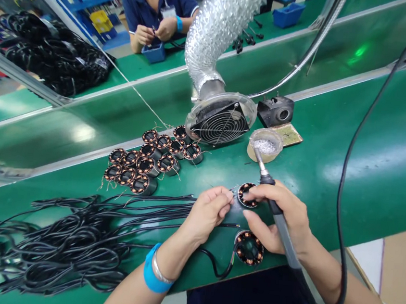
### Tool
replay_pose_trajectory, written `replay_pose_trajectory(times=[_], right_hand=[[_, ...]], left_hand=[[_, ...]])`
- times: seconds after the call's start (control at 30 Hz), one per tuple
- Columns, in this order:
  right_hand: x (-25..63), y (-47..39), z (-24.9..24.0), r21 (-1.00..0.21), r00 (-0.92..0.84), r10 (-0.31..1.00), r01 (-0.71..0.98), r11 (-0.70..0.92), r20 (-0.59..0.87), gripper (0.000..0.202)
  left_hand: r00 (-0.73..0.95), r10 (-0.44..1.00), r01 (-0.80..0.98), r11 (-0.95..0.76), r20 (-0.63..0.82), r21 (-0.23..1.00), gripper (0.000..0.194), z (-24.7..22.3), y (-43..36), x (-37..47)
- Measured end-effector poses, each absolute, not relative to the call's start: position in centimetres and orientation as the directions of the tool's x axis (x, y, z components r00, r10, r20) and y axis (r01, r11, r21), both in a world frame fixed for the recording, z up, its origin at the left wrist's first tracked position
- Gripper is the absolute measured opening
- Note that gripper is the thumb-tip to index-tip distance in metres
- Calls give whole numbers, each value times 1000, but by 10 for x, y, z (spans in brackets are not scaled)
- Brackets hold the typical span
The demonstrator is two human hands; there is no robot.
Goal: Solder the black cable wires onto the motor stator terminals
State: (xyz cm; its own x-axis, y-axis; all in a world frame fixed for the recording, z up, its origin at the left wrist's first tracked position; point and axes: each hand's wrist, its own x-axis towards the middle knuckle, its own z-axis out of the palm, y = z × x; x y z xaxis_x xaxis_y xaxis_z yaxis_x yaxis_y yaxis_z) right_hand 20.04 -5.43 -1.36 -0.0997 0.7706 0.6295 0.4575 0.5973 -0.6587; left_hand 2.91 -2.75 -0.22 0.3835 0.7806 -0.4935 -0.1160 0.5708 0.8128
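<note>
By the near edge of the green desk (383, 190) lies a copper-wound black ring (249, 260) with a black cable (225, 273). Beyond, the left hand (210, 207) pinches thin wire ends (235, 193) in its fingers, beside a second copper-wound ring (247, 203); the right hand's (290, 214) fingers grasp a black-handled soldering iron (282, 230), tip at a round beige tub (252, 153). Clustered copper-wound cylinders (147, 166) stand toward the far edge.

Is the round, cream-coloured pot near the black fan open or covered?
Open: silvery material shows inside the round, cream-coloured pot, uncovered.
</note>
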Motion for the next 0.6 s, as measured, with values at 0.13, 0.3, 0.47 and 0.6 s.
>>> replay_pose_trajectory(times=[0.13,0.3,0.47,0.6], right_hand=[[196,-54,-16,-681,-109,797,459,570,594,32],[193,-49,-24,-699,37,802,515,496,596,24],[196,-51,-24,-671,-23,793,518,531,609,26],[201,-57,-21,-664,-35,782,506,550,622,28]], left_hand=[[317,820,-98,528,-477,843,32,0,-31,33],[217,853,-38,493,-474,869,26,-1,-35,38],[152,882,3,450,-446,893,20,-5,-37,42],[142,886,12,444,-441,896,17,-7,-38,42]])
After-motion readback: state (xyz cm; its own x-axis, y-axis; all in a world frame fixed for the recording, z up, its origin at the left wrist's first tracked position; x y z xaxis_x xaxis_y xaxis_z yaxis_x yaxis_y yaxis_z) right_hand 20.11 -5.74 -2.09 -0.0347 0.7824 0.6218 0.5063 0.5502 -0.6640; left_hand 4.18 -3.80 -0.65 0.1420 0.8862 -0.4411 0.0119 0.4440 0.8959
